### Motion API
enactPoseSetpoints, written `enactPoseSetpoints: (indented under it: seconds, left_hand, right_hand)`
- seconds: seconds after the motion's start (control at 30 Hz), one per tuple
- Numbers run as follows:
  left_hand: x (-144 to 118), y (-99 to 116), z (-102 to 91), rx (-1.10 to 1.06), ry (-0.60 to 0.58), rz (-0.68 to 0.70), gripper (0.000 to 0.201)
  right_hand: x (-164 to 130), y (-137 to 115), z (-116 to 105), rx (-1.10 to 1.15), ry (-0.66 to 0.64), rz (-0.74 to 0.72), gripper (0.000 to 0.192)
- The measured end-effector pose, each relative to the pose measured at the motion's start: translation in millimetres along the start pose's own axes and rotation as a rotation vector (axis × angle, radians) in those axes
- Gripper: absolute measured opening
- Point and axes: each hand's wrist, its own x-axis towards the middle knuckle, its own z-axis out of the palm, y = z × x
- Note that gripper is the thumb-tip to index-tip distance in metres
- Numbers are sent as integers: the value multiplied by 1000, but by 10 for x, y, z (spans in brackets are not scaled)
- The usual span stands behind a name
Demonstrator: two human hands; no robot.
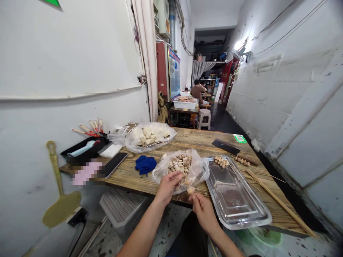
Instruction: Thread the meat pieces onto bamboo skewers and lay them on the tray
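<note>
My left hand (168, 185) rests on the near side of an open clear plastic bag (199, 167) full of pale chopped pieces (180, 162), fingers pinching into them. My right hand (204, 210) is just below the table edge, holding a small pale piece (191, 190) on a thin stick between thumb and fingers. A metal tray (235, 200) wrapped in clear film lies to the right, with a short loaded skewer (221, 161) at its far end.
A second bag of white pieces (150, 136) sits at the back, beside a blue cloth (145, 164), a phone (115, 164) and a black tray with red-tipped chopsticks (92, 128). A cleaver (226, 146) and bamboo skewers (276, 200) lie right. A person sits far down the corridor (197, 91).
</note>
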Motion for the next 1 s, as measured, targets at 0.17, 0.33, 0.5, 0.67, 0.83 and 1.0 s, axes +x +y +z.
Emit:
enactPoseSetpoints:
  seconds: [0.17, 0.33, 0.5, 0.67, 0.83, 1.0]
  left_hand:
    - [-10, -9, -8, -146, -9, -39, 30]
    - [-59, 29, 8, 42, -21, 21, 34]
    - [-48, 60, -4, 95, -81, 47, 27]
    - [0, 25, -16, -198, 73, -23, 22]
    - [-35, 3, 17, -280, 61, -127, 30]
    - [-66, 27, 62, -329, 23, -193, 23]
  right_hand:
    - [-4, 18, 25, -7, -17, -8, 31]
    - [-13, -43, 29, -8, -29, -17, 29]
    - [-18, -63, 5, -26, -14, -34, 30]
    - [-45, -43, 25, -31, -22, -36, 30]
    - [-68, -53, 56, -39, -19, -53, 31]
    - [-58, -63, 43, -46, -25, -45, 31]
